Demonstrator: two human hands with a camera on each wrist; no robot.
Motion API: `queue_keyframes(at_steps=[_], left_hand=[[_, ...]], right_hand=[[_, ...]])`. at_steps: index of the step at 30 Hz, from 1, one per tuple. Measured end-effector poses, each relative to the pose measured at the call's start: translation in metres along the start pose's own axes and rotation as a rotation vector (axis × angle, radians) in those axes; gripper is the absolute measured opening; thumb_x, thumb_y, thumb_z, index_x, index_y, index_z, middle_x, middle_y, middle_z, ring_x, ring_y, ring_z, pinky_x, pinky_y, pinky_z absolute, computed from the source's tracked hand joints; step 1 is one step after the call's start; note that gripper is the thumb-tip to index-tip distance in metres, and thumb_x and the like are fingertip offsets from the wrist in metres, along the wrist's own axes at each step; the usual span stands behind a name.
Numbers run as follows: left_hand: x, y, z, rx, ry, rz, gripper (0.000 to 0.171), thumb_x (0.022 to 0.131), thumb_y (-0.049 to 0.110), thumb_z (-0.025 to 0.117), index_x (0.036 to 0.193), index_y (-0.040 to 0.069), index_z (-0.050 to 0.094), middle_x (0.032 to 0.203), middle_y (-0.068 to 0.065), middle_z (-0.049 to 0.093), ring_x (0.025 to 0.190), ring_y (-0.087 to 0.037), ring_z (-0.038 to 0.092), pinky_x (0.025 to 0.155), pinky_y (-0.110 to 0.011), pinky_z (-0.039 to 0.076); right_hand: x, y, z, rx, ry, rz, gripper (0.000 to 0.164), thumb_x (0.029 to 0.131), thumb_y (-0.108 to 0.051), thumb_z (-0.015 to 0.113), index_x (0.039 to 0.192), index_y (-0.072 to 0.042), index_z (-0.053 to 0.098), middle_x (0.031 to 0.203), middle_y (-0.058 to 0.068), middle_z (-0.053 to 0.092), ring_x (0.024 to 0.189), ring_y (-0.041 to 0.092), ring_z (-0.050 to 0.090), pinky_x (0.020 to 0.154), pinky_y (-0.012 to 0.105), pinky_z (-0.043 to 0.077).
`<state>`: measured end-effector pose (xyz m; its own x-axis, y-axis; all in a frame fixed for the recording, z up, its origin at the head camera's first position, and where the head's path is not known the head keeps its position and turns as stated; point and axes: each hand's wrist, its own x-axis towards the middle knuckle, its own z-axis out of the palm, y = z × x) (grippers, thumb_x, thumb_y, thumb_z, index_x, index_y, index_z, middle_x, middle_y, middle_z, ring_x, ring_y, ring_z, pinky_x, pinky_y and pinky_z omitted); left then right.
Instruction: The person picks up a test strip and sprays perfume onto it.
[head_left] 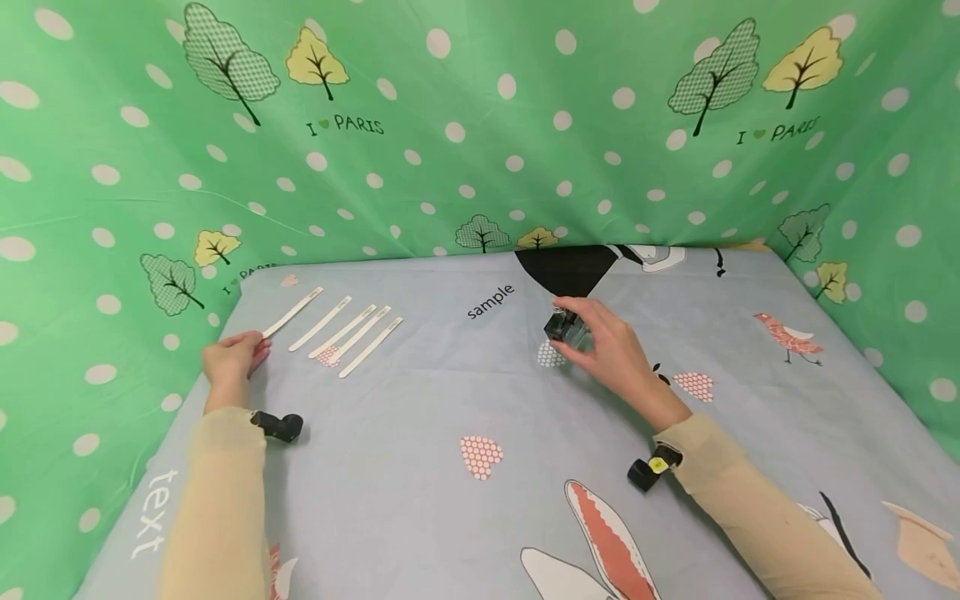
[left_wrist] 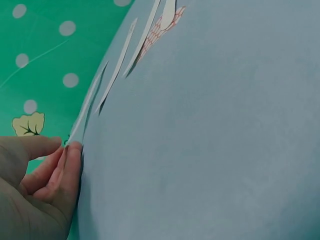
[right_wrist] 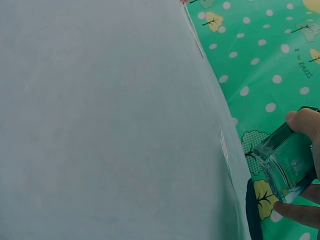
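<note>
At the left edge of the table, my left hand (head_left: 231,357) pinches the near end of a white paper test strip (head_left: 291,314) between thumb and fingers. The strip slants away from the fingertips in the left wrist view. Several more white strips (head_left: 319,323) lie side by side to its right, small print at their far ends. My right hand (head_left: 617,350) grips a small glass perfume bottle (right_wrist: 289,162), thumb on one side and fingers on the other. The bottle is tilted and looks greenish and clear. Part of it is hidden by the fingers.
A pale blue-grey printed cloth (head_left: 420,433) covers the table. Green dotted curtains (head_left: 420,108) with printed trees rise behind it and along both sides. Black wrist cameras (head_left: 279,427) are strapped over both beige sleeves.
</note>
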<state>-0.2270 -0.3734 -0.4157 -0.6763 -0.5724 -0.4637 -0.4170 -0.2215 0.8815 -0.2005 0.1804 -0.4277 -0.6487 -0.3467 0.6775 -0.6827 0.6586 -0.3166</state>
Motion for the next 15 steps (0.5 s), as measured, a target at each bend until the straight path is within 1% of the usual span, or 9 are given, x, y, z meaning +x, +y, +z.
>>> queue_keyframes(at_steps=[7, 15], left_hand=[[-0.0055, 0.0021, -0.0039, 0.044, 0.023, 0.019, 0.01, 0.093, 0.008, 0.065, 0.086, 0.015, 0.063, 0.059, 0.009, 0.063, 0.059, -0.001, 0.066, 0.067, -0.014, 0.059], [-0.0085, 0.0019, -0.0057, 0.027, 0.008, 0.038, 0.01, 0.091, 0.009, 0.068, 0.085, 0.016, 0.064, 0.062, 0.009, 0.065, 0.062, -0.001, 0.068, 0.068, -0.014, 0.059]], right_hand=[[0.001, -0.0009, 0.0, 0.0, -0.005, -0.004, 0.065, 0.078, -0.019, 0.087, 0.135, -0.013, 0.055, 0.125, 0.009, 0.065, 0.114, 0.028, 0.065, 0.082, 0.045, 0.06], [0.0007, -0.0021, -0.0006, -0.002, -0.001, -0.009, 0.066, 0.078, -0.019, 0.086, 0.135, -0.013, 0.055, 0.124, 0.01, 0.065, 0.112, 0.029, 0.066, 0.08, 0.045, 0.06]])
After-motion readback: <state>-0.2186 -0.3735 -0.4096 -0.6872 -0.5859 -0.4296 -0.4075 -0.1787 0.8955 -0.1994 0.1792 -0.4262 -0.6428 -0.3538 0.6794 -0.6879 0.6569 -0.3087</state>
